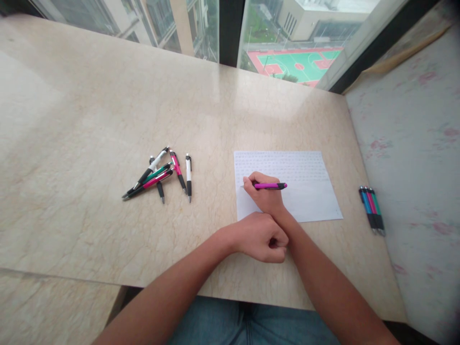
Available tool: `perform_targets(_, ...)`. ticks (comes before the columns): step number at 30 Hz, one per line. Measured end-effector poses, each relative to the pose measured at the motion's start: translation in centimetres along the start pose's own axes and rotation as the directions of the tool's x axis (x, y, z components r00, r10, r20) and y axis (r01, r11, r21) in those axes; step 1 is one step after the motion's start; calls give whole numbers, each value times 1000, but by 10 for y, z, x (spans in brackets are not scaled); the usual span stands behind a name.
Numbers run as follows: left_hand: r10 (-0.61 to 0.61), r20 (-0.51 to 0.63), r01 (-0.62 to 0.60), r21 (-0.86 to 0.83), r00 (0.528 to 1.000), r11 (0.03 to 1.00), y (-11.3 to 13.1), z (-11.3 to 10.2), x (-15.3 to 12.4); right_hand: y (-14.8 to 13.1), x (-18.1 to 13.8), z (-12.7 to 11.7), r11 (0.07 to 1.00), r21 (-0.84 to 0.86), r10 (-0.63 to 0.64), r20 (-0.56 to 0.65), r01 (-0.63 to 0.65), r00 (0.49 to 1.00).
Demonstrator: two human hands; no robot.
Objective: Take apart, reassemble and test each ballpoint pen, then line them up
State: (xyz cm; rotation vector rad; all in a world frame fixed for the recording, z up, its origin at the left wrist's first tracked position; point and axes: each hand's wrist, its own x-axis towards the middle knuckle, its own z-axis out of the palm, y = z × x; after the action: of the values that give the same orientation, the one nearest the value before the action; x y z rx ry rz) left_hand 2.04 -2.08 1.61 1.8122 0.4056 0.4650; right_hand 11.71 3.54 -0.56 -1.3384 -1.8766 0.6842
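Observation:
My right hand [265, 195] grips a purple pen [266, 186] with a black clip end. The pen's tip is at the left part of a white sheet of paper [309, 201]. Rows of small handwritten marks cover the sheet's upper part, while the lower part is blank. Curled into a loose fist, my left hand [262, 238] rests at the sheet's near edge, against my right wrist. A dark hollow shows between its fingers, with no object visible in it.
Left of the paper lies a loose pile of pens, among them a green pen [158, 172], a pink pen [178, 170] and a white pen [189, 177]. Several pens [372, 211] lie side by side near the patterned wall [413, 167]. A window [298, 38] borders the marble-patterned surface [89, 120].

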Motion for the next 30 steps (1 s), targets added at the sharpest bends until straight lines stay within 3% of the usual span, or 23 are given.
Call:
perform_targets(6,-2,2,2,18,1000,1000,1,-1,0,-1,1,-4,997,61,43,-5,-42,999)
perform_targets(11,-39,-3,39,50,999,998,4,-2,0,5,0,-13,912,349,233,-6,-216,972)
perform_targets(16,-79,-6,79,77,997,994,5,-4,-2,13,2,-19,811,557,189,38,-178,981)
perform_targets(23,-97,-57,93,-66,994,993,4,-13,-6,21,0,-55,719,655,310,-4,-232,951)
perform_targets(27,-121,-187,140,91,975,986,0,-14,-3,39,-16,-73,698,680,432,-148,-226,890)
perform_targets(30,-120,-282,196,262,952,945,-2,-15,-1,50,-25,-77,635,736,511,-173,-234,842)
